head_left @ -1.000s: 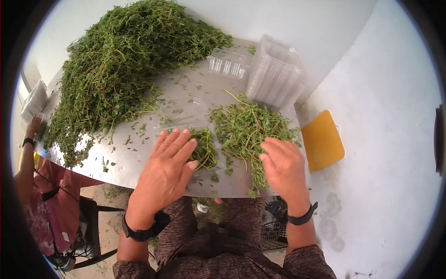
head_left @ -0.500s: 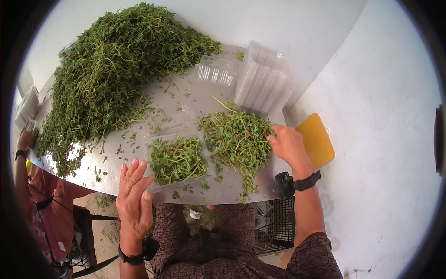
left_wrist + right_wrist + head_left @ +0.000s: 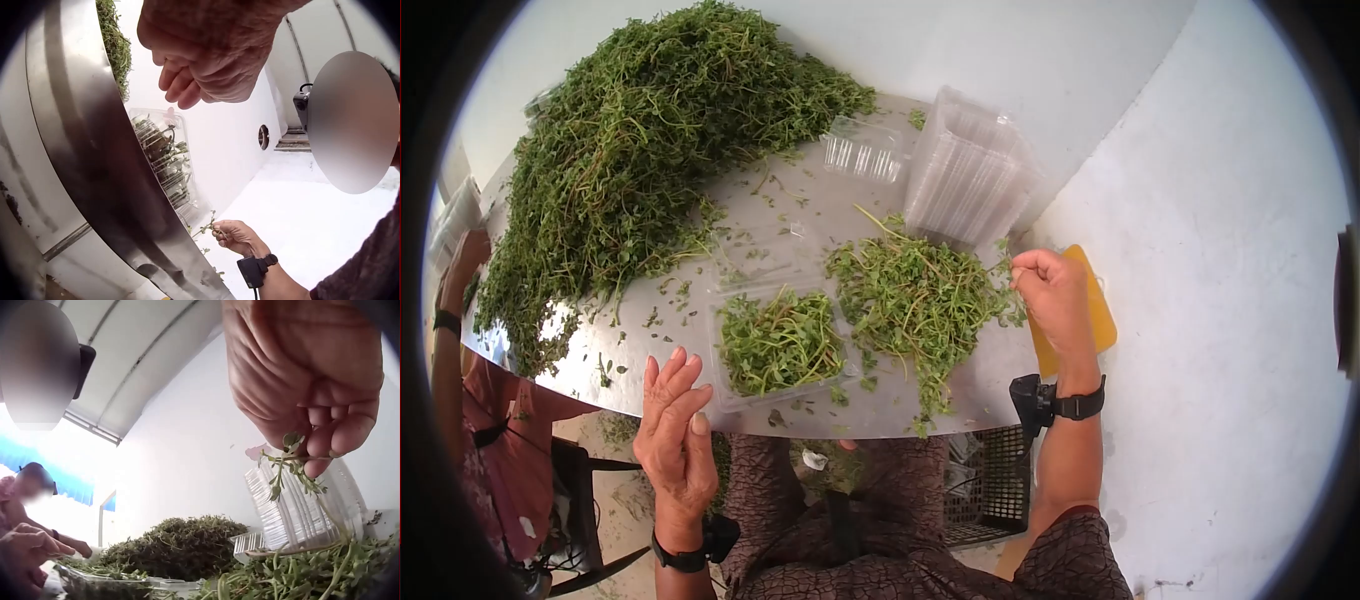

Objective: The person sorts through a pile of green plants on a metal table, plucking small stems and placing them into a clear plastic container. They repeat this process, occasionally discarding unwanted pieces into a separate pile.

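Note:
My right hand (image 3: 1055, 305) pinches a thin leafy sprig (image 3: 280, 467) between thumb and fingertips, at the right edge of a small heap of green stems (image 3: 910, 295). My left hand (image 3: 672, 430) holds nothing; its fingers are raised and loosely bent, off the table's front edge. To the right of it a clear plastic box (image 3: 800, 393) stands on the metal table, filled with the same greens (image 3: 775, 345). Its transparent lid (image 3: 750, 262) lies folded back behind it.
A large mound of greens (image 3: 640, 150) covers the table's back left. A tall stack of clear boxes (image 3: 965, 170) stands at the back right, beside a single box (image 3: 862, 150). Another person's arm (image 3: 455, 285) reaches in at far left. A yellow board (image 3: 1090, 310) leans beyond the right edge.
Both hands have left the filled box and small heap. The left hand drew back toward me and left; the right hand moved right and up and now pinches a sprig.

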A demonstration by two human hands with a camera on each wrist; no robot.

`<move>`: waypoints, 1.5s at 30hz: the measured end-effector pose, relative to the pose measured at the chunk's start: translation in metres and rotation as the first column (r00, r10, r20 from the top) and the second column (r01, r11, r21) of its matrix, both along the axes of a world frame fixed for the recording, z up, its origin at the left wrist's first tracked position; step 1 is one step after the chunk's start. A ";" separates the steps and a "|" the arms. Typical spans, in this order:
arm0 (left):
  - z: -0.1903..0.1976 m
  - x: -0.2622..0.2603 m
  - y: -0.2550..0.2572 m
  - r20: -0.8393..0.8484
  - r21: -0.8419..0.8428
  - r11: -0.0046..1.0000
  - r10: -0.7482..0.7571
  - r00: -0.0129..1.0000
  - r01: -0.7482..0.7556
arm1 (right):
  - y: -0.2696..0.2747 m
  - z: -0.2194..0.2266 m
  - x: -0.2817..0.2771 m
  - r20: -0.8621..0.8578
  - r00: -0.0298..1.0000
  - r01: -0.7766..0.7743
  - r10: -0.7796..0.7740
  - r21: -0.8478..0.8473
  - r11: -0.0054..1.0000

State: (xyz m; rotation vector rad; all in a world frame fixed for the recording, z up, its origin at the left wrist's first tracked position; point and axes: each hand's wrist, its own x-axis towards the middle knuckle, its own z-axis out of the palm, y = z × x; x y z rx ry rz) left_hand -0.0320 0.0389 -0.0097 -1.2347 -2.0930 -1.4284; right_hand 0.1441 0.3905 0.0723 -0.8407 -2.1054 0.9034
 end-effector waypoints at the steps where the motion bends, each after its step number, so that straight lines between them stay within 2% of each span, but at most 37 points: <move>1: 0.001 0.001 0.000 0.001 0.002 1.000 0.002 1.000 -0.002 | -0.002 0.002 0.001 0.001 1.000 -0.002 0.002 0.002 1.000; 4: 0.007 0.003 0.001 -0.026 0.010 1.000 -0.013 1.000 0.013 | -0.014 0.004 0.004 0.038 0.997 -0.061 0.065 -0.089 0.994; 6: 0.015 0.008 0.003 -0.065 0.034 0.999 -0.040 0.997 0.042 | -0.024 0.004 0.005 -0.083 0.992 -0.113 0.097 -0.223 0.968; 7: 0.019 0.011 0.004 -0.066 0.030 0.999 -0.036 0.997 0.038 | -0.027 0.004 0.005 -0.084 0.991 -0.117 0.101 -0.226 0.967; 9: 0.028 0.014 0.010 -0.065 0.066 0.991 -0.114 0.991 0.118 | -0.030 0.004 0.004 -0.257 0.960 -0.192 0.113 -0.307 0.932; 11: 0.039 0.020 0.017 -0.066 0.077 0.984 -0.153 0.986 0.158 | -0.040 0.010 0.004 -0.300 0.945 -0.226 0.129 -0.317 0.921; 13: 0.049 0.028 0.027 0.125 0.239 0.914 -0.364 0.923 0.328 | -0.052 0.014 0.003 -0.338 0.929 -0.266 0.151 -0.326 0.907; 14: 0.051 0.029 0.030 0.164 0.260 0.877 -0.453 0.876 0.405 | -0.060 0.013 0.002 -0.355 0.915 -0.320 0.190 -0.354 0.879; 15: 0.055 0.034 0.034 0.167 0.257 0.883 -0.442 0.881 0.393 | -0.069 0.012 0.002 -0.373 0.899 -0.374 0.229 -0.384 0.845; 17: 0.063 0.046 0.044 0.382 0.379 0.796 -0.599 0.704 0.472 | -0.087 0.010 0.001 -0.405 0.876 -0.431 0.261 -0.414 0.802; 18: 0.064 0.047 0.048 0.392 0.368 0.809 -0.582 0.712 0.458 | -0.096 0.011 0.001 -0.411 0.866 -0.466 0.285 -0.458 0.757; 19: 0.061 0.046 0.054 0.329 0.313 0.815 -0.575 0.749 0.488 | -0.105 0.011 0.001 -0.417 0.855 -0.498 0.307 -0.502 0.707; 20: 0.057 0.047 0.057 0.266 0.253 0.820 -0.570 0.778 0.514 | -0.114 0.010 0.002 -0.398 0.862 -0.494 0.314 -0.517 0.699; 21: 0.054 0.053 0.059 0.277 0.242 0.831 -0.554 0.785 0.501 | -0.123 0.007 0.002 -0.400 0.858 -0.502 0.321 -0.529 0.684; 23: 0.048 0.062 0.060 0.385 0.280 0.821 -0.571 0.725 0.498 | -0.140 0.001 0.003 -0.367 0.857 -0.512 0.363 -0.519 0.684; 24: 0.047 0.062 0.060 0.176 0.190 0.860 -0.504 0.846 0.473 | -0.147 -0.001 0.005 -0.360 0.847 -0.531 0.390 -0.546 0.648; 27: 0.037 0.069 0.049 0.264 0.095 0.863 -0.502 0.824 0.495 | -0.162 -0.014 0.010 -0.344 0.823 -0.562 0.451 -0.599 0.570; 32: 0.022 0.071 0.032 0.223 -0.017 0.887 -0.447 0.866 0.462 | -0.172 -0.035 0.019 -0.315 0.806 -0.561 0.501 -0.675 0.479; 34: 0.022 0.073 0.027 0.093 -0.075 0.916 -0.386 0.918 0.393 | -0.176 -0.033 0.019 -0.279 0.806 -0.558 0.522 -0.651 0.514; 36: 0.025 0.073 0.022 0.032 -0.140 0.921 -0.362 0.932 0.363 | -0.181 -0.033 0.020 -0.238 0.807 -0.551 0.540 -0.630 0.547; 38: 0.027 0.072 0.017 -0.030 -0.202 0.923 -0.340 0.940 0.328 | -0.186 -0.035 0.020 -0.119 0.789 -0.594 0.603 -0.402 0.697; 39: 0.027 0.072 0.015 -0.070 -0.239 0.917 -0.343 0.937 0.318 | -0.186 -0.036 0.020 -0.120 0.788 -0.595 0.604 -0.400 0.697; 41: 0.027 0.072 0.012 -0.113 -0.274 0.913 -0.343 0.932 0.303 | -0.186 -0.041 0.018 0.008 0.762 -0.633 0.648 -0.201 0.747; 42: 0.027 0.072 0.011 -0.140 -0.299 0.909 -0.344 0.928 0.292 | -0.187 -0.042 0.017 0.007 0.761 -0.635 0.649 -0.200 0.746; 44: 0.026 0.072 0.010 -0.168 -0.324 0.904 -0.345 0.923 0.279 | -0.190 -0.045 0.014 0.105 0.794 -0.604 0.599 0.025 0.796; 45: 0.026 0.072 0.009 -0.172 -0.342 0.897 -0.354 0.919 0.281 | -0.191 -0.046 0.013 0.104 0.794 -0.605 0.599 0.025 0.796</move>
